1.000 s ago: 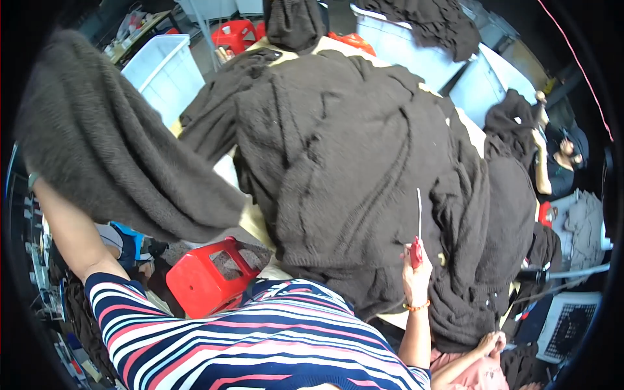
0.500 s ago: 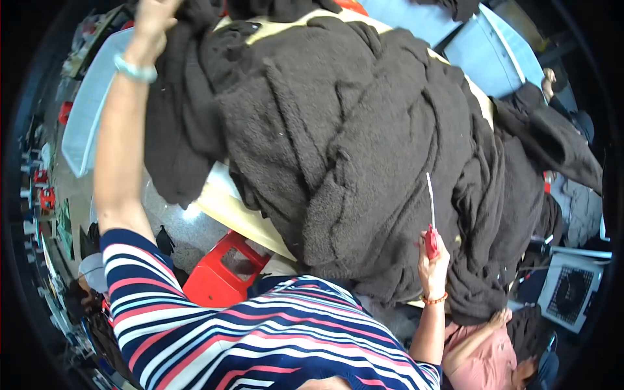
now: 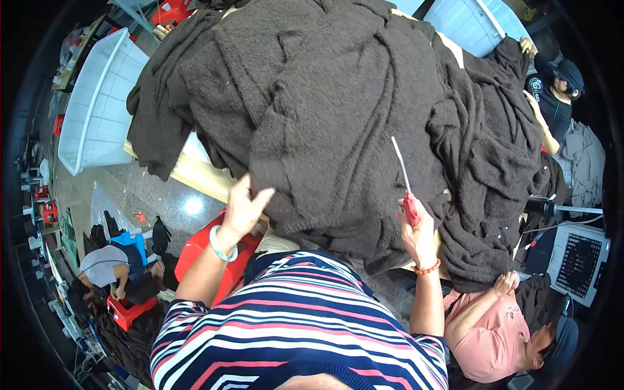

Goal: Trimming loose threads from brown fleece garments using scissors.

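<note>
A large heap of dark brown fuzzy knit cloth (image 3: 325,110) covers most of the table before me. My left hand (image 3: 246,207) is at the near left edge of this cloth, thumb and fingers apart with nothing between them; whether a fingertip touches it I cannot tell. My right hand (image 3: 419,231) is closed round the red handle of a tool (image 3: 401,166) with a long, thin silver blade. The blade points away from me, over the cloth's near right part. Whether it is closed scissors or a single rod is unclear.
Pale table edge (image 3: 201,182) shows at left, above a red stool (image 3: 218,266). Light blue bins stand at far left (image 3: 104,97) and far right (image 3: 478,29). One person in pink (image 3: 487,331) and another in black (image 3: 549,107) handle cloth at right. Someone crouches (image 3: 107,266) at lower left.
My left hand has come back from the far left to the cloth's near edge and no longer touches the far cloth. My right hand has shifted slightly left and forward, still holding the red-handled tool.
</note>
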Demonstrator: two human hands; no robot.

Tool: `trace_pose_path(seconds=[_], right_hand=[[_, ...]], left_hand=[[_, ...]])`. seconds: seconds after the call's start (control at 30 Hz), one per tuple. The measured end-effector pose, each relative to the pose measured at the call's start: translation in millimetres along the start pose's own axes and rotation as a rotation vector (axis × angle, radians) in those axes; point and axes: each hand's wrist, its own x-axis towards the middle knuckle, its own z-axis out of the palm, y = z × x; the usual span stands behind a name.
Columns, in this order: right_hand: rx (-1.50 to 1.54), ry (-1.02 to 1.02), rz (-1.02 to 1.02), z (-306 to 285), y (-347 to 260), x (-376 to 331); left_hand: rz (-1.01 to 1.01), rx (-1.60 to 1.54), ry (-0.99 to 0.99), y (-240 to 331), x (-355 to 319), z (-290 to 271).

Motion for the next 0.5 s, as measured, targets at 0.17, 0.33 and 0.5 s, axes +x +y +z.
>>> trace_pose_path(seconds=[0.17, 0.33, 0.5], right_hand=[[-0.003, -0.040, -0.006, -25, 32, -23], [0.257, 0.098, 0.096, -47, 39, -43], [-0.071, 0.050, 0.035, -54, 51, -62]], left_hand=[[0.210, 0.258, 0.063, 66, -10, 92], [0.647, 0.394, -0.700, 34, -47, 182], [0.456, 0.421, -0.081, 24, -54, 136]])
